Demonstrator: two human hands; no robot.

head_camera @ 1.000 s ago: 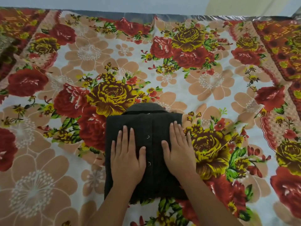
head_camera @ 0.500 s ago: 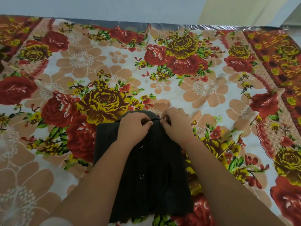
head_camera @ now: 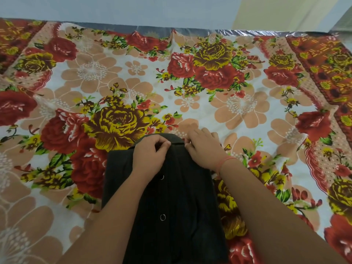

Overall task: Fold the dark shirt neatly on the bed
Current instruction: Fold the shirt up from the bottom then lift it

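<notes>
While the folded dark shirt [head_camera: 171, 206] lies on the floral bedsheet [head_camera: 238, 111], the left hand [head_camera: 150, 157] and right hand [head_camera: 205, 149] pinch its far collar [head_camera: 176, 139].

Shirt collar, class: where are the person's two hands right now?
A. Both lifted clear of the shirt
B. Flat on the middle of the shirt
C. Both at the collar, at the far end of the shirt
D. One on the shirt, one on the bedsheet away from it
C: the left hand and right hand both pinch at the collar, at the far end of the shirt.
</notes>
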